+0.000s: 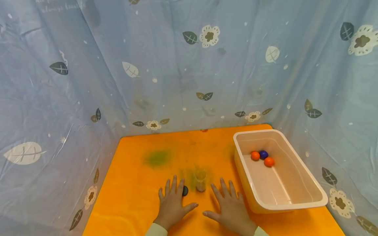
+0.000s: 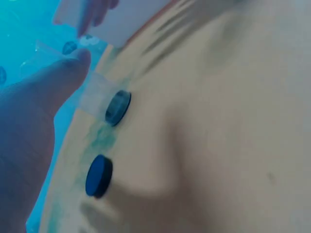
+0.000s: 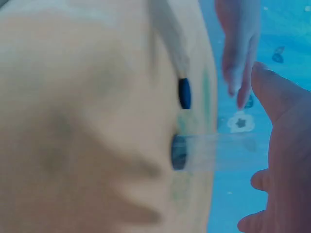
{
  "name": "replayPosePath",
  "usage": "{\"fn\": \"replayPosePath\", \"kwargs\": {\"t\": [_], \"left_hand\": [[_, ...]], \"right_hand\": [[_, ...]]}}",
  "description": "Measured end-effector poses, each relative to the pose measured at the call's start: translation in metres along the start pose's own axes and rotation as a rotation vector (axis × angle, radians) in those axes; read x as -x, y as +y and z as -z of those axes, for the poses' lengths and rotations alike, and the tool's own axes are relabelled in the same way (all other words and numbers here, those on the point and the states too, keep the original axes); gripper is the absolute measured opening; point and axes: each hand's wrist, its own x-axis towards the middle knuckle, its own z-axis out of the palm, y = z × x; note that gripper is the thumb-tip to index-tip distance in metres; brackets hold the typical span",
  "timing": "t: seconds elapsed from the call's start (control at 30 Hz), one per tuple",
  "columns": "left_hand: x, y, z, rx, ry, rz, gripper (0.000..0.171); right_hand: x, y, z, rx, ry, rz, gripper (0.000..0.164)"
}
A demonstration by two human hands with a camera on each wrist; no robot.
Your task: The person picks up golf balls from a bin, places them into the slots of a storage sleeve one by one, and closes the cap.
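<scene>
My left hand [image 1: 171, 205] is held over the orange table with its fingers spread, and its fingertips overlap a small black disc [image 1: 185, 191] in the head view. My right hand [image 1: 231, 209] is spread the same way on the other side. Between the two hands stands a clear, open-topped cylinder [image 1: 200, 181] with a dark base. In the left wrist view the black disc [image 2: 99, 175] lies on the table beside the cylinder's dark base [image 2: 118, 108]. Seen from the right wrist, the clear wall [image 3: 209, 152] rises from that base. Neither hand holds anything.
A large pale plastic tub [image 1: 251, 183] stands at the right of the orange table [image 1: 133, 196]. Inside lie two orange balls [image 1: 269, 162] and one blue ball [image 1: 263, 154]. Blue flowered curtains [image 1: 177, 65] hang around the back and sides. Green stains [image 1: 157, 158] mark the tabletop.
</scene>
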Motion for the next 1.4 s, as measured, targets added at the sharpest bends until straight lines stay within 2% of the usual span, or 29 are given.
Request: {"fn": "replayPosePath", "kwargs": {"t": [0.1, 0.17, 0.3, 0.47, 0.63, 0.83, 0.93, 1.07, 1.2, 1.4], "left_hand": [[-0.008, 0.004, -0.003, 0.052, 0.020, -0.029, 0.111], [-0.015, 0.007, -0.005, 0.119, 0.029, -0.038, 0.109], [-0.031, 0.013, -0.012, 0.333, 0.023, -0.037, 0.105], [-0.051, 0.023, -0.019, 0.622, -0.020, -0.012, 0.099], [-0.066, 0.031, -0.025, 0.747, -0.061, -0.020, 0.081], [-0.069, 0.043, -0.021, 0.779, -0.050, -0.070, 0.054], [-0.067, 0.052, -0.010, 0.745, -0.029, -0.091, 0.046], [-0.064, 0.062, 0.009, 0.718, -0.003, -0.136, 0.031], [-0.058, 0.069, 0.030, 0.752, 0.011, -0.177, 0.023], [-0.050, 0.081, 0.056, 0.742, 0.046, -0.267, 0.026]], "right_hand": [[-0.001, -0.005, 0.007, 0.003, 0.046, 0.037, 0.109], [-0.002, -0.009, 0.014, -0.002, 0.088, 0.070, 0.110], [-0.007, -0.015, 0.030, -0.038, 0.192, 0.173, 0.107], [-0.020, -0.016, 0.059, -0.159, 0.306, 0.275, 0.101], [-0.036, -0.009, 0.095, -0.332, 0.307, 0.258, 0.097], [-0.057, 0.016, 0.138, -0.470, 0.320, 0.171, 0.091], [-0.069, 0.036, 0.159, -0.527, 0.339, 0.116, 0.091], [-0.088, 0.067, 0.180, -0.543, 0.349, 0.009, 0.095], [-0.109, 0.101, 0.181, -0.570, 0.299, -0.100, 0.097], [-0.128, 0.156, 0.156, -0.523, 0.180, -0.191, 0.084]]}}
